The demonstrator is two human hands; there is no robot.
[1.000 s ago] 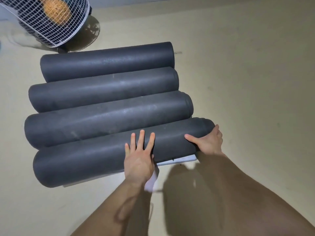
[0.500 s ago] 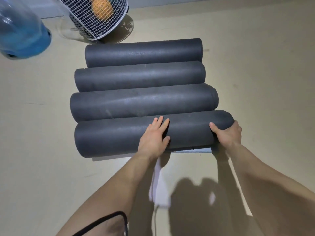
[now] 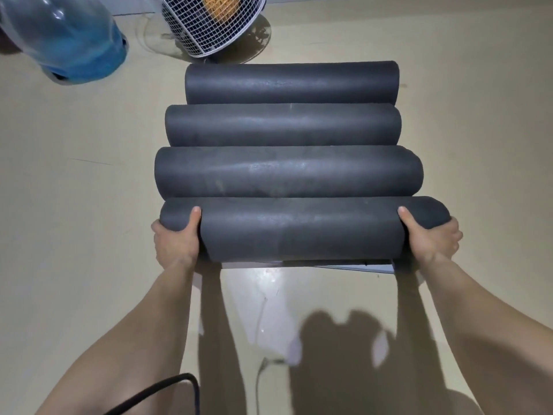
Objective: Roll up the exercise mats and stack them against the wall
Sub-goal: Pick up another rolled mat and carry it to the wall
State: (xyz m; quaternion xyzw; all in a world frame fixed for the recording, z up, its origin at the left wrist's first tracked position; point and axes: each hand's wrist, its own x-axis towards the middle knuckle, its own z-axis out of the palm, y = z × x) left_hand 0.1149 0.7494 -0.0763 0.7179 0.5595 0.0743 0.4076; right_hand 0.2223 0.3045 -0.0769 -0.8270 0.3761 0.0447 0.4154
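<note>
The left hand (image 3: 176, 239) and right hand (image 3: 431, 238) each grip one end of the dark grey rolled foam mat (image 3: 299, 232) between them, thumbs on top, likely so it lifts level without unrolling.

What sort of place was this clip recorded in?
Likely a room in a home rather than a gym: a floor fan and a blue water jug sit on the bare beige floor beyond four rolled mats.

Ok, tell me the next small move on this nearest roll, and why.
Probably lift the nearest roll level: the left hand and right hand grip its two ends, thumbs on top, while it lies against the next roll.
</note>
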